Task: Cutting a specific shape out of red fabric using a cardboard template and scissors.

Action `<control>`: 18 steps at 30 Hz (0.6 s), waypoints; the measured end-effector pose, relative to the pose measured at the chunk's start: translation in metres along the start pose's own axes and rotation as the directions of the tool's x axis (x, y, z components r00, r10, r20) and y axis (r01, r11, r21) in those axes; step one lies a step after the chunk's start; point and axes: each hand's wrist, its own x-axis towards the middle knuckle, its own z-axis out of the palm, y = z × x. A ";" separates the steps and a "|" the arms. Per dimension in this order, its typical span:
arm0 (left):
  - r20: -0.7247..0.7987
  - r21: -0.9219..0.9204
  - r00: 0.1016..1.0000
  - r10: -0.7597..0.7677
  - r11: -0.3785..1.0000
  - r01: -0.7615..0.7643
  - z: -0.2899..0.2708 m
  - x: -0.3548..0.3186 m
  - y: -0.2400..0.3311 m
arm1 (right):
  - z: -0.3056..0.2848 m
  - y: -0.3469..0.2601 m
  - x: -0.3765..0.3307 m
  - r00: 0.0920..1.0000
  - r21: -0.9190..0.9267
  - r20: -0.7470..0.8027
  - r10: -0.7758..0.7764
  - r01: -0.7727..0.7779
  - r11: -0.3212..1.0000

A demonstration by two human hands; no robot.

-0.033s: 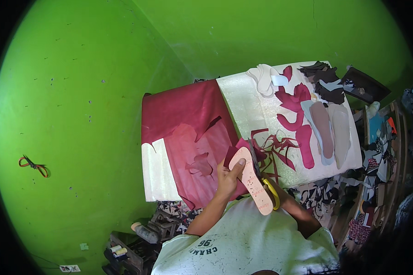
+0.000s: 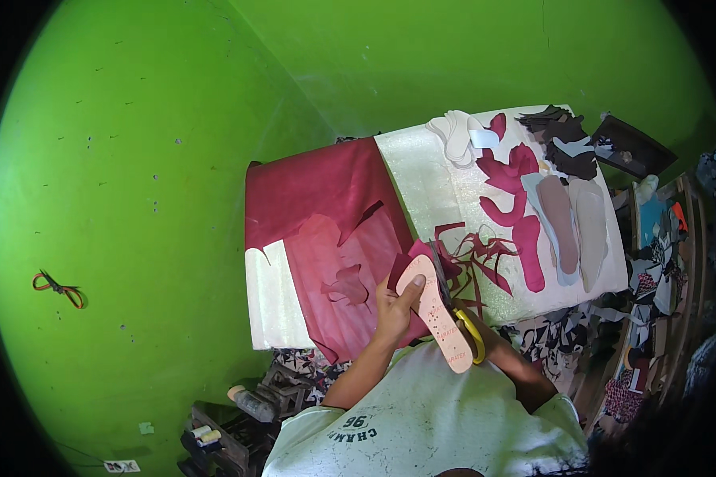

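Note:
My left hand (image 2: 393, 315) grips a pale peach sole-shaped pattern (image 2: 444, 327), its thumb pressed on the upper face. Maroon sheet material (image 2: 400, 269) shows from under the pattern, held in the same grip. Along the pattern's right edge lie scissors (image 2: 473, 334) with yellow handles, their dark blades pointing away from me. My right hand (image 2: 492, 343) is at the handles, partly hidden behind the pattern and scissors. Thin maroon offcuts (image 2: 485, 258) lie tangled just beyond the blades.
A large maroon sheet (image 2: 318, 191) covers the left of the white table (image 2: 418, 183). Cut maroon pieces (image 2: 528, 254) and sole-shaped pieces (image 2: 559, 219) lie at its right. Beside the table are a dark tray (image 2: 635, 147) and scrap-filled shelving (image 2: 664, 270). Green walls (image 2: 159, 119) stand behind.

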 end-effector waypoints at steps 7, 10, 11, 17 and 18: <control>0.003 0.022 1.000 -0.010 1.000 0.010 -0.004 -0.003 -0.001 | 0.000 0.000 0.003 0.998 -0.051 0.036 -0.058 0.060 0.997; 0.016 0.015 1.000 -0.021 1.000 0.021 -0.001 -0.002 0.000 | -0.001 0.001 0.003 0.999 -0.133 0.014 -0.047 0.048 0.990; 0.015 0.013 1.000 -0.022 1.000 0.022 0.001 -0.002 0.000 | -0.001 0.000 0.002 0.999 -0.134 0.011 -0.047 0.048 0.990; 0.057 0.033 0.998 -0.037 0.999 0.036 -0.003 -0.004 -0.001 | 0.001 -0.003 0.002 0.999 -0.122 0.004 -0.048 0.048 0.991; 0.078 0.055 0.996 -0.035 0.998 0.031 -0.003 -0.005 0.000 | -0.004 0.002 0.000 1.000 -0.102 0.009 0.001 0.000 0.995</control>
